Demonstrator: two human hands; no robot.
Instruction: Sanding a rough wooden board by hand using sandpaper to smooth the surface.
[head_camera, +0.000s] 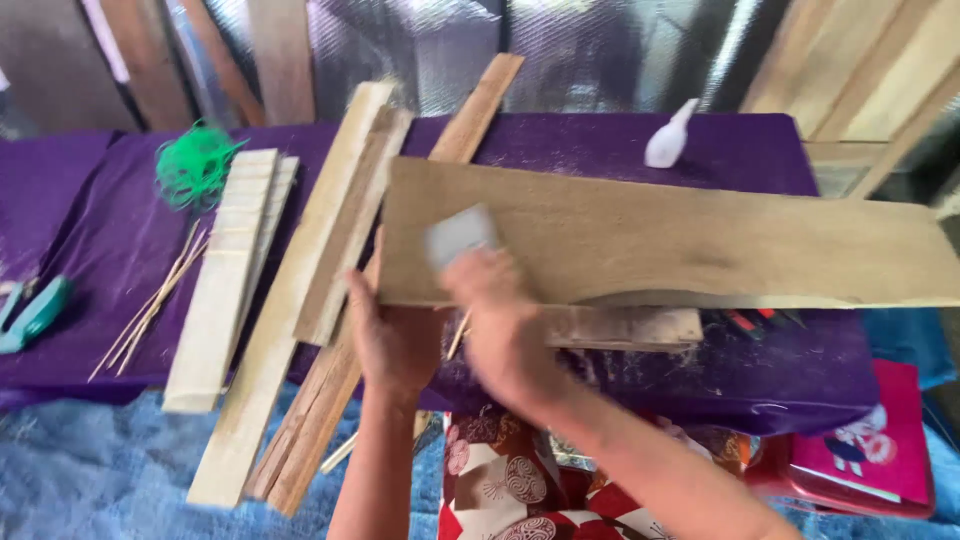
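The left hand (392, 335) clasps the near-left edge of the wide wooden board (680, 235), while the right hand (500, 325), just beside it, presses a grey sanding sheet (458, 235) flat against the board's face.

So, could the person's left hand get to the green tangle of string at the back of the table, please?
Probably yes: the left hand steadies the wide board, but only flat wooden slats lie between it and the green string.

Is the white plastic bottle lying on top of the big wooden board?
No, the white bottle lies on the purple cloth behind the big wooden board, apart from it.
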